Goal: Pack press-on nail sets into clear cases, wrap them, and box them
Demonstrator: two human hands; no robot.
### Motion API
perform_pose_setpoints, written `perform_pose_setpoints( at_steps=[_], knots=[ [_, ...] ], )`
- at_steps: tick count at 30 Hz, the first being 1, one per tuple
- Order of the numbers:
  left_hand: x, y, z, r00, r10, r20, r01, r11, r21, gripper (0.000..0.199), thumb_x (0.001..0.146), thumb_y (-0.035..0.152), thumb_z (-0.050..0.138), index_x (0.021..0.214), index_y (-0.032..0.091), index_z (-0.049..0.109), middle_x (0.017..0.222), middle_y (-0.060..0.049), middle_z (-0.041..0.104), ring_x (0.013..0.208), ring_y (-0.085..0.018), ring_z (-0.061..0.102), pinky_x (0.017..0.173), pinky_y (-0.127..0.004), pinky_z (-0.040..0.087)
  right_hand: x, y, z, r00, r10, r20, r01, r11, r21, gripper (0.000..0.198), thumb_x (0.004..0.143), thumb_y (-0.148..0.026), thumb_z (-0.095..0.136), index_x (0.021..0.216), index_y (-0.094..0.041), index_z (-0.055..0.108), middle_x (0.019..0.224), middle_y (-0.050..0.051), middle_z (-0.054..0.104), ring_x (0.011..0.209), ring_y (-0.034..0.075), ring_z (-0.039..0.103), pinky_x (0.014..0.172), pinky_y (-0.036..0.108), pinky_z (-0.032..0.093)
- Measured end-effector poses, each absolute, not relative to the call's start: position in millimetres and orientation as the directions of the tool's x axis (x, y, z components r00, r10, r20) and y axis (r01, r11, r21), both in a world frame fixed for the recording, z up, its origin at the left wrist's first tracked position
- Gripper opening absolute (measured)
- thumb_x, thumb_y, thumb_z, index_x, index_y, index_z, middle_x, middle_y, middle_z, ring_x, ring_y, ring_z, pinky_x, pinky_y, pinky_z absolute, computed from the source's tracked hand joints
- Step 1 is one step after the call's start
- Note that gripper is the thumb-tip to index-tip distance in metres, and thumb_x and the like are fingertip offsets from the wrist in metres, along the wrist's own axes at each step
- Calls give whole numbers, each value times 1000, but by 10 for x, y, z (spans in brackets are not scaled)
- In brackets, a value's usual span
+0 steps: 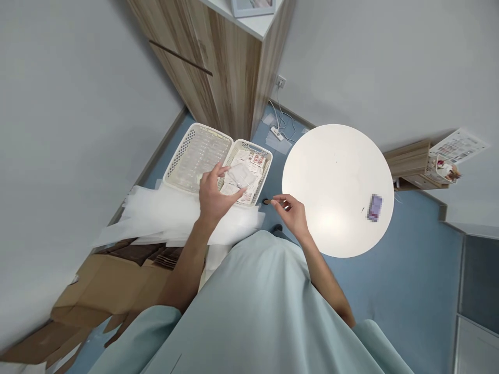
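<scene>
My left hand [214, 195] grips a clear, flat plastic case [241, 175] between thumb and fingers, above the smaller white basket [267, 174]. That basket is filled with white packets or cards [249, 196], some with red print. My right hand [290, 210] is closed in a pinch near the left edge of the round white table [335, 171]. A small dark and tan piece [266, 201] shows at its fingertips; its kind cannot be made out. Left of the smaller basket stands a larger white basket [171, 162] with rows of clear plastic pieces [202, 153].
White translucent sheets [156, 213] lie before the baskets, with flattened brown cardboard [105, 285] at lower left. Behind stands a wood-grain cabinet [226, 67]. A power strip [276, 133] and cables lie on the blue floor. A blurred purple item [375, 208] rests on the table.
</scene>
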State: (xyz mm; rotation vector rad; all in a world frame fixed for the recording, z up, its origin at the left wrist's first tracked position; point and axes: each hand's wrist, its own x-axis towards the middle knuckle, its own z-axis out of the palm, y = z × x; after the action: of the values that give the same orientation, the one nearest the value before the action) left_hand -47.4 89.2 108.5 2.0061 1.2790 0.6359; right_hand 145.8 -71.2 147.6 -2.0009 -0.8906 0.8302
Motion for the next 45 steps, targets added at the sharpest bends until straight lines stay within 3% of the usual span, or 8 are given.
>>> perform_pose_setpoints(
  at_steps=[6, 13, 19, 27, 35, 38, 41, 45],
  knots=[
    [154, 151, 1375, 531, 845, 62, 474, -357, 805, 99, 76, 50, 90, 158, 26, 42, 146, -13, 64, 130, -37, 55, 112, -54, 47, 1836, -1096, 1695, 550, 813, -190, 218, -359, -907, 43, 88, -57, 75, 118, -25, 73, 123, 8, 75, 93, 22, 72, 70, 32, 57],
    [902, -501, 1453, 652, 752, 97, 358, -419, 835, 88, 76, 48, 89, 153, 28, 50, 141, -11, 69, 130, -38, 58, 115, -56, 46, 2398, -1760, 1647, 599, 779, -184, 181, -356, -917, 57, 83, -55, 83, 131, -29, 68, 135, 9, 70, 114, 26, 69, 86, 38, 63],
    [1400, -800, 1486, 752, 652, -98, 262, -159, 952, 107, 73, 54, 90, 163, 26, 39, 145, -14, 67, 129, -34, 64, 115, -52, 47, 3045, -2479, 1652, 516, 837, -185, 135, -292, -947, 68, 79, -51, 89, 140, -36, 66, 151, 6, 61, 137, 29, 60, 105, 45, 58],
    [1921, -971, 1082, 889, 36, -457, 399, 431, 809, 107, 66, 47, 96, 158, 19, 50, 138, -25, 70, 124, -40, 70, 103, -52, 54, 3787, -3260, 1673, 202, 964, -173, 156, -206, -966, 68, 82, -43, 90, 145, -46, 64, 162, -2, 53, 157, 29, 42, 128, 55, 38],
    [2167, -1339, 943, 872, -275, -405, 490, 482, 726, 98, 63, 53, 96, 148, 21, 62, 125, -21, 77, 124, -41, 70, 107, -54, 51, 3968, -3367, 1726, -8, 975, -221, 163, -217, -962, 64, 67, -42, 97, 127, -40, 76, 131, -1, 76, 128, 32, 70, 108, 50, 59],
    [2175, -1452, 920, 880, -185, -437, 467, 506, 725, 98, 68, 63, 91, 150, 20, 62, 128, -22, 76, 128, -42, 68, 111, -56, 48, 3986, -3420, 1626, 12, 967, -253, 153, -252, -955, 70, 68, -42, 96, 134, -39, 72, 131, -1, 76, 125, 32, 71, 110, 51, 57],
    [2191, -1555, 905, 888, 121, -445, 332, 502, 799, 97, 77, 78, 77, 151, 19, 61, 144, -23, 67, 138, -41, 61, 114, -54, 46, 4010, -3472, 1411, 193, 945, -263, 79, -283, -956, 67, 72, -44, 94, 134, -35, 71, 137, 2, 73, 132, 31, 66, 117, 52, 51],
    [2251, -1647, 916, 863, 329, -383, 309, 256, 916, 94, 72, 66, 88, 152, 27, 60, 159, -17, 55, 146, -38, 52, 115, -52, 46, 4018, -3489, 1115, 404, 857, -320, -64, -322, -945, 69, 68, -46, 98, 129, -31, 69, 134, 6, 73, 132, 30, 67, 118, 52, 51]
  ],
)
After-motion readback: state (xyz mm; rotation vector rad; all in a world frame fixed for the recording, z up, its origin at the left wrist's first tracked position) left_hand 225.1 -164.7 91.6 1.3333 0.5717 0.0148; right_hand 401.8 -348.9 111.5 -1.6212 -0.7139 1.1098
